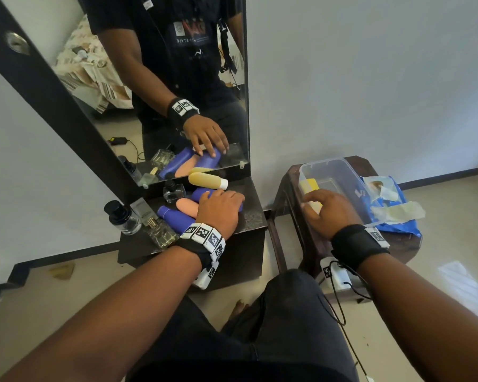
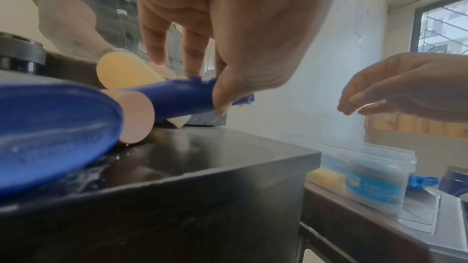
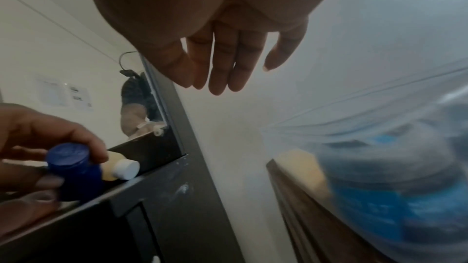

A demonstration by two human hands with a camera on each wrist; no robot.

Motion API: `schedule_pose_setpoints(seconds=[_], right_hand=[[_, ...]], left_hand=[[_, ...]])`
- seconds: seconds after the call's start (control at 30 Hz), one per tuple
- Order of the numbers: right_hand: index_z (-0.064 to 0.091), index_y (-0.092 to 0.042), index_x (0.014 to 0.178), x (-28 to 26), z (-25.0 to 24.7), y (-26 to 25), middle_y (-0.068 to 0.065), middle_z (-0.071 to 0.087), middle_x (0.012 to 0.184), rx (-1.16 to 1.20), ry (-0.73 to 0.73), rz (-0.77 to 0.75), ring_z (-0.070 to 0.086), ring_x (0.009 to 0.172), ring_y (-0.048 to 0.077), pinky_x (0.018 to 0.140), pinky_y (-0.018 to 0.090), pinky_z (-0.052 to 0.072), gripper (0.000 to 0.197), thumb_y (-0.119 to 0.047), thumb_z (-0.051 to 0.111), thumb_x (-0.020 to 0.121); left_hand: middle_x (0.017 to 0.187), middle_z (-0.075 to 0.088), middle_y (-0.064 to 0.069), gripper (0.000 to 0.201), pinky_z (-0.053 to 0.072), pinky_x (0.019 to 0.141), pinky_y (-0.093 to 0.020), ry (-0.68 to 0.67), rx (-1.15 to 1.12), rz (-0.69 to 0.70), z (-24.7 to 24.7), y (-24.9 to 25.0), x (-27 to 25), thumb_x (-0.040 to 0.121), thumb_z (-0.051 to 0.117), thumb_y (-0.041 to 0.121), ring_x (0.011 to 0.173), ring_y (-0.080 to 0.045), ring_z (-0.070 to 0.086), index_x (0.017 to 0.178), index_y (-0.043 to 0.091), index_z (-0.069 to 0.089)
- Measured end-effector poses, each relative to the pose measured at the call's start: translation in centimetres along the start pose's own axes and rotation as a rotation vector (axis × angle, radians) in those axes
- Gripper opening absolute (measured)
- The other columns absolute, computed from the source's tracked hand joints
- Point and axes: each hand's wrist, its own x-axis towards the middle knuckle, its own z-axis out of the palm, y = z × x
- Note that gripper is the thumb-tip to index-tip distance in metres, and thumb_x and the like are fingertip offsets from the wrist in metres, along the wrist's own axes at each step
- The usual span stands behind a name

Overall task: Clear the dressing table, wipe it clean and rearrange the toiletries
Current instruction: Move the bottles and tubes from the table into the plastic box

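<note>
On the dark dressing table [image 1: 250,216], my left hand [image 1: 220,201] grips a blue bottle [image 2: 177,95] lying on its side, thumb on one flank and fingers on the other. Its blue cap [image 3: 67,156] shows in the right wrist view. Beside it lie a yellow bottle with a white cap [image 1: 207,180], a pink bottle [image 1: 189,206] and a second blue bottle [image 1: 174,216]. My right hand [image 1: 323,208] hovers with relaxed, empty fingers [image 3: 222,79] over the near rim of a clear plastic container [image 1: 334,165], which holds a yellow item [image 1: 309,186].
Three glass perfume bottles [image 1: 122,217] [image 1: 174,192] [image 1: 162,234] stand at the table's left and back. The mirror [image 1: 177,106] rises right behind them. The container sits on a brown stool [image 1: 284,194] next to a blue wipes pack [image 1: 392,208].
</note>
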Motion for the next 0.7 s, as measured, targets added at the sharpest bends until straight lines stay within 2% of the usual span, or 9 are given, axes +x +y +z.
schedule_pose_setpoints(seconds=[0.1, 0.23, 0.27, 0.33, 0.4, 0.47, 0.57, 0.63, 0.7], right_hand=[[0.076, -0.015, 0.109, 0.1, 0.7, -2.1, -0.006, 0.067, 0.101, 0.092, -0.041, -0.082, 0.059, 0.093, 0.012, 0.085, 0.028, 0.045, 0.017, -0.021, 0.063, 0.098], [0.073, -0.018, 0.113, 0.6, 2.0, -3.1, -0.005, 0.072, 0.102, 0.112, -0.135, -0.131, 0.063, 0.089, 0.009, 0.076, 0.016, 0.045, 0.019, -0.025, 0.063, 0.099], [0.073, -0.018, 0.114, 0.7, 2.4, -3.3, -0.003, 0.073, 0.102, 0.114, -0.152, -0.135, 0.063, 0.089, 0.008, 0.076, 0.015, 0.047, 0.020, -0.026, 0.063, 0.099], [0.072, -0.019, 0.118, 0.6, 2.9, -3.7, -0.004, 0.074, 0.104, 0.123, -0.176, -0.140, 0.066, 0.091, 0.009, 0.082, 0.025, 0.056, 0.022, -0.026, 0.063, 0.099], [0.068, -0.022, 0.126, 0.5, 3.3, -4.2, -0.004, 0.073, 0.106, 0.131, -0.189, -0.146, 0.068, 0.092, 0.010, 0.088, 0.033, 0.059, 0.029, -0.027, 0.066, 0.097], [0.059, -0.027, 0.137, 0.3, 3.6, -4.4, -0.006, 0.071, 0.106, 0.150, -0.188, -0.152, 0.067, 0.090, 0.009, 0.087, 0.032, 0.059, 0.045, -0.030, 0.070, 0.094], [0.043, -0.031, 0.150, 0.2, 3.9, -4.5, -0.007, 0.069, 0.099, 0.196, -0.187, -0.146, 0.065, 0.083, 0.008, 0.079, 0.020, 0.051, 0.070, -0.033, 0.077, 0.088], [0.040, -0.030, 0.152, 0.2, 4.1, -4.4, -0.007, 0.071, 0.109, 0.243, -0.177, -0.131, 0.065, 0.091, 0.008, 0.084, 0.015, 0.045, 0.077, -0.033, 0.080, 0.086], [0.046, -0.027, 0.149, 0.1, 4.3, -3.8, -0.006, 0.069, 0.120, 0.274, -0.163, -0.110, 0.064, 0.104, 0.011, 0.095, 0.022, 0.047, 0.074, -0.031, 0.082, 0.085]], left_hand=[[0.139, 0.063, 0.005, 0.052, 0.042, 0.107, -0.045, 0.055, -0.059, 0.018, -0.1, 0.4, -0.6, 0.093, 0.060, 0.012, 0.127, -0.023, 0.055, 0.142, 0.029, 0.057], [0.143, 0.062, 0.003, 0.059, 0.041, 0.109, -0.044, 0.098, -0.110, 0.028, -0.4, 1.1, -1.0, 0.090, 0.065, 0.013, 0.131, -0.023, 0.056, 0.146, 0.026, 0.055], [0.143, 0.062, 0.003, 0.060, 0.041, 0.109, -0.044, 0.106, -0.111, 0.029, -0.5, 1.2, -1.1, 0.089, 0.067, 0.015, 0.131, -0.023, 0.056, 0.147, 0.026, 0.055], [0.142, 0.063, 0.002, 0.060, 0.042, 0.109, -0.044, 0.134, -0.114, 0.036, -0.9, 1.5, -1.2, 0.089, 0.070, 0.018, 0.130, -0.023, 0.057, 0.147, 0.026, 0.054], [0.140, 0.065, 0.000, 0.059, 0.044, 0.109, -0.045, 0.171, -0.136, 0.057, -1.4, 1.9, -1.3, 0.089, 0.072, 0.020, 0.128, -0.025, 0.059, 0.146, 0.023, 0.056], [0.134, 0.069, -0.002, 0.055, 0.048, 0.105, -0.047, 0.219, -0.156, 0.099, -2.0, 2.6, -1.6, 0.088, 0.074, 0.024, 0.123, -0.027, 0.063, 0.141, 0.020, 0.061], [0.126, 0.073, -0.003, 0.053, 0.052, 0.100, -0.049, 0.263, -0.193, 0.181, -2.7, 4.0, -2.0, 0.084, 0.079, 0.029, 0.116, -0.026, 0.067, 0.134, 0.018, 0.066], [0.125, 0.074, -0.001, 0.048, 0.052, 0.100, -0.048, 0.272, -0.279, 0.272, -2.8, 5.1, -2.0, 0.084, 0.075, 0.020, 0.116, -0.024, 0.067, 0.131, 0.020, 0.069], [0.122, 0.075, -0.001, 0.044, 0.052, 0.101, -0.042, 0.268, -0.382, 0.397, -2.5, 6.0, -2.1, 0.085, 0.072, 0.011, 0.114, -0.021, 0.069, 0.128, 0.019, 0.071]])
